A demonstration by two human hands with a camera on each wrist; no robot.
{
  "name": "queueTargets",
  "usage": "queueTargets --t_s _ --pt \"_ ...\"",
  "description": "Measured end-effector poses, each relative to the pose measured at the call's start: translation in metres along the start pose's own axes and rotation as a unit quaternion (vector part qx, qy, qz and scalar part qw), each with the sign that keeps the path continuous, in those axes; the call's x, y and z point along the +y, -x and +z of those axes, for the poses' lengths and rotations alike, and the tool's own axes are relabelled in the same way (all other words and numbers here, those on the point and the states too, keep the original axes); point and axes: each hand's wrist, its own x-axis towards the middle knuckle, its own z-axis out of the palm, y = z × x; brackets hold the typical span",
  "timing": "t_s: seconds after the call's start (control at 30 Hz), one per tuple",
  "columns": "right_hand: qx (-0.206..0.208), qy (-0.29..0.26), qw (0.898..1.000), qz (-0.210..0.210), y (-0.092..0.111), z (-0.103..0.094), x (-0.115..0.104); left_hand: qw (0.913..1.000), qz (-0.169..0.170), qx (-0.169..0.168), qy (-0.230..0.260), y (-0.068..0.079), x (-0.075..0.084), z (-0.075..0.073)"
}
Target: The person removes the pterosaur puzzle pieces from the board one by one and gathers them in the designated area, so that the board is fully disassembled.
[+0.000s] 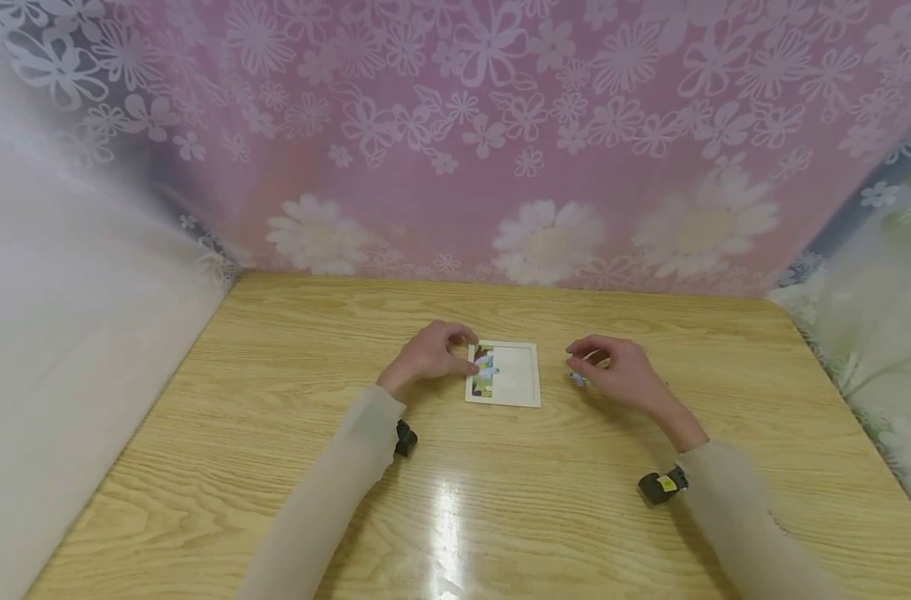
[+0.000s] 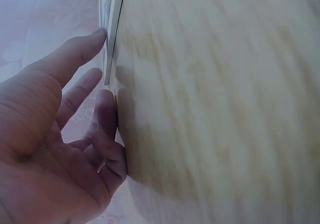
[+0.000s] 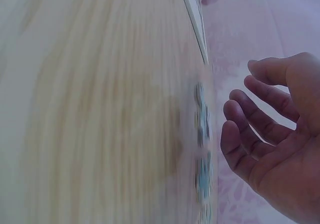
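Note:
A white puzzle tray (image 1: 517,379) lies flat on the table, with a column of joined, colourful jigsaw pieces (image 1: 483,385) along its left side. My left hand (image 1: 428,352) is at the tray's left edge, its thumb resting on that edge and its index finger at the top left corner. In the left wrist view the thumb lies nearly straight along the tray (image 2: 115,28), the other fingers loosely bent beside it. My right hand (image 1: 618,371) hovers right of the tray over loose jigsaw pieces (image 1: 578,379). In the right wrist view its curved fingers stand apart from the pieces (image 3: 203,179), holding nothing.
The wood-grain table (image 1: 463,467) runs back to a pink flowered curtain (image 1: 440,208). A pale sheet (image 1: 72,292) borders the left side, and a flowered one (image 1: 883,333) the right. A small black camera (image 1: 658,487) is strapped at the right wrist.

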Motion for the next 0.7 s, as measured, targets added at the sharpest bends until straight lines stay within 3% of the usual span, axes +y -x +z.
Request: queueTargets --t_s 0.13,0.7 --pt "-0.006 -0.011 1.000 -0.010 -0.009 0.011 -0.009 0.9996 -0.006 -0.008 -0.026 0.001 0.000 0.001" --pt "-0.043 -0.046 0.998 -0.025 -0.045 0.052 -0.042 0.9994 -0.029 -0.007 -0.016 -0.001 -0.001 0.002"
